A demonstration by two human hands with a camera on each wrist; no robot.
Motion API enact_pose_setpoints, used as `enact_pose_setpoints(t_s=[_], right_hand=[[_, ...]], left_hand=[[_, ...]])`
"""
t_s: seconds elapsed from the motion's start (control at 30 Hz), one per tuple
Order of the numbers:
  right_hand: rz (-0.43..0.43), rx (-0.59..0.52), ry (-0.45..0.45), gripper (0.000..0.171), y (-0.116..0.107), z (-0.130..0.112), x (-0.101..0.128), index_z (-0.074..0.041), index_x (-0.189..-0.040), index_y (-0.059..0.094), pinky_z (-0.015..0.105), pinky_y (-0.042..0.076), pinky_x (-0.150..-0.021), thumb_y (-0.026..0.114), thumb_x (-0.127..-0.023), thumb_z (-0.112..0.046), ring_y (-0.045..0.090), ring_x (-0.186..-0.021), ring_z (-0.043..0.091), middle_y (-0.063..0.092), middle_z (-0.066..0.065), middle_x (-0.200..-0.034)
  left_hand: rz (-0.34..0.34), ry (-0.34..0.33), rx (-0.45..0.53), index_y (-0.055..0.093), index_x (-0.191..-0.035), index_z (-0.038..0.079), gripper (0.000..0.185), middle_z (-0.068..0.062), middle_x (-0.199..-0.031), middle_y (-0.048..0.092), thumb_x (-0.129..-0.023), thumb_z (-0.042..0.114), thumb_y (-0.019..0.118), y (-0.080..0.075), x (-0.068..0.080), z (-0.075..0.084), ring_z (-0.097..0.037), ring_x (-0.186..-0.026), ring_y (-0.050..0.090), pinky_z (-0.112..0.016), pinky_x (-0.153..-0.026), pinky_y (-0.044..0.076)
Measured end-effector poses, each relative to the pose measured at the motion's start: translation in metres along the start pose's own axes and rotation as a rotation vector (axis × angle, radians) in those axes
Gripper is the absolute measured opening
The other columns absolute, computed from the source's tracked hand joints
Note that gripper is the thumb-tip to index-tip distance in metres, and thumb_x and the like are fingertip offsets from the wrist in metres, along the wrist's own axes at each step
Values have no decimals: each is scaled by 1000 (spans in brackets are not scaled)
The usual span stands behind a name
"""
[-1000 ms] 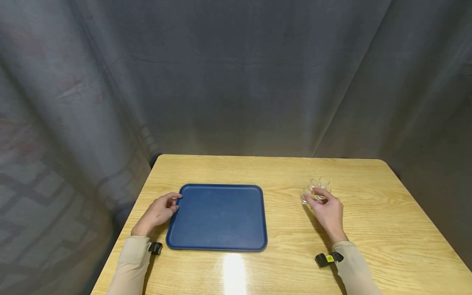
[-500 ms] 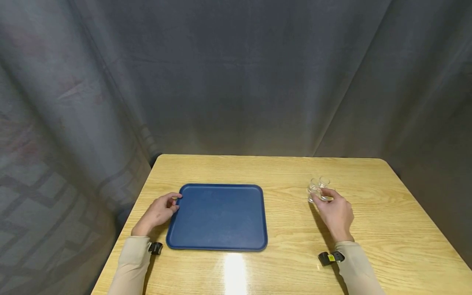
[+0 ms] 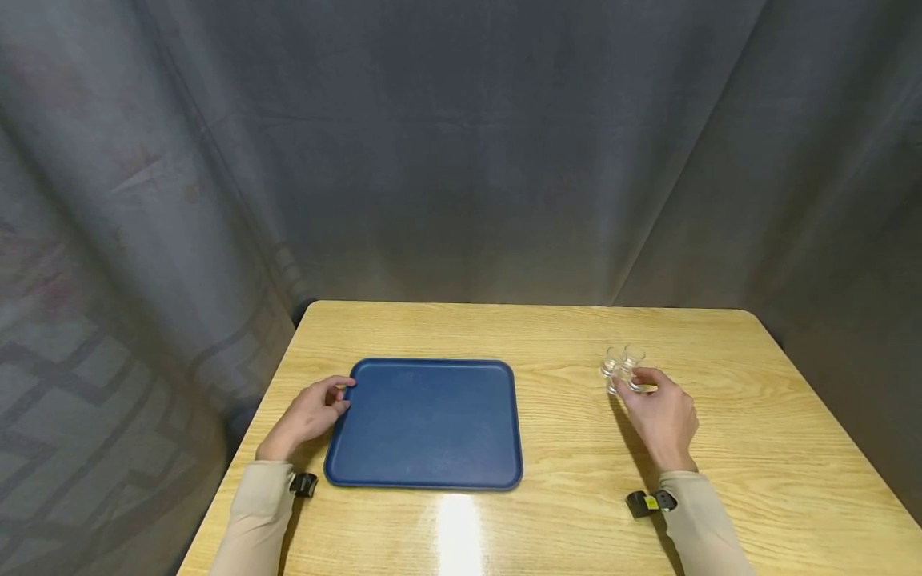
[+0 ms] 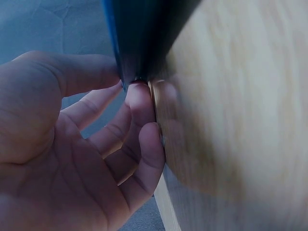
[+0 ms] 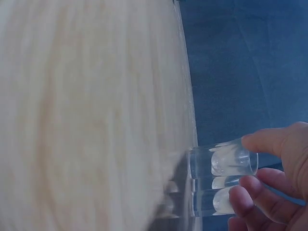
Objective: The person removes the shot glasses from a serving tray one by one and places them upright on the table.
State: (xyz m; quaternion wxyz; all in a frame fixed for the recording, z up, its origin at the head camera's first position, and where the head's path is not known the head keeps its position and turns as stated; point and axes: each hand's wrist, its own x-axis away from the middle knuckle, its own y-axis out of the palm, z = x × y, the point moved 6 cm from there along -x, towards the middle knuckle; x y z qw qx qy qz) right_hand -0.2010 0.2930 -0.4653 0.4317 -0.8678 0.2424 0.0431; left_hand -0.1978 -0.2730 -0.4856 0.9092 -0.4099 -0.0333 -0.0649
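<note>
A dark blue tray [image 3: 432, 424] lies flat on the wooden table, left of the middle. My left hand [image 3: 310, 412] grips its left edge; in the left wrist view the thumb [image 4: 91, 72] is on the rim and fingertips reach beneath it. Over on the right, my right hand [image 3: 661, 416] holds a small clear shot glass [image 5: 233, 160] near its rim, between thumb and fingers. That glass stands upright, close against several similar clear shot glasses [image 3: 634, 354] grouped behind and beside it. My fingers partly hide the group.
The wooden table [image 3: 569, 448] has rounded far corners, with its back edge not far behind the glasses. Grey curtains [image 3: 461, 160] hang behind the table and at both sides. Each wrist wears a small black camera [image 3: 651, 502].
My right hand has moved a little to the right with the shot glass, bringing it in close to the other glasses. The left hand and the tray have stayed where they were.
</note>
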Motion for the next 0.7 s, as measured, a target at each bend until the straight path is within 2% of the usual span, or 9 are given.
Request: enact_pose_setpoints(t_s=[0.13,0.23,0.33,0.43,0.47,0.53,0.63,0.7], right_hand=[[-32,7,22,48,-5,2,-1,-12,-121,79,33,39,-54,79,-91,-50,71,-74,29,82,10,-110],[-43,-11,34,48,-13,5,-1,-13,-120,79,30,40,-57,76,-93,-52,66,-68,10,82,11,-109],[2,-78,6,38,-23,7,-4,-9,-116,80,21,42,-59,71,-99,-42,57,-66,-10,82,15,-105],[55,-182,-49,32,-35,6,-7,-4,-116,79,14,43,-59,62,-106,-29,54,-64,-17,80,18,-102],[67,-210,-73,32,-39,5,-7,-2,-116,79,13,43,-57,60,-107,-26,55,-64,-18,80,14,-100],[82,-260,-109,31,-47,2,-9,0,-118,78,12,44,-55,58,-108,-22,58,-65,-19,80,-4,-92],[119,-250,-143,28,-63,-5,-10,-1,-116,79,7,43,-59,63,-106,-21,55,-70,-23,67,-31,-86],[129,-228,-162,25,-73,-10,-10,-2,-114,81,4,42,-63,66,-104,-20,52,-73,-26,68,-30,-88]], left_hand=[[3,3,3,65,-137,1,36,-6,-95,57,-101,3,64,1,-1,1,-19,-84,55,-32,-74,42],[-2,7,2,65,-137,1,36,-5,-95,57,-102,4,64,1,1,1,-19,-84,54,-32,-74,41],[-19,19,-7,64,-138,0,36,-5,-94,57,-103,6,63,1,4,-1,-18,-83,54,-31,-73,42],[-31,20,-33,63,-141,0,37,-6,-98,61,-104,8,63,-3,9,-1,-18,-86,57,-32,-76,44],[-29,16,-48,62,-141,1,38,-7,-100,63,-104,9,63,-5,11,-1,-18,-87,59,-33,-77,46],[-19,7,-81,60,-144,0,41,-10,-106,67,-105,11,63,-12,16,2,-20,-90,62,-36,-78,49],[38,15,-140,58,-145,-1,44,-17,-115,70,-104,14,63,-22,23,11,-27,-96,69,-44,-81,55],[92,47,-174,58,-146,-2,46,-22,-120,69,-104,14,64,-29,29,23,-34,-101,70,-51,-84,57]])
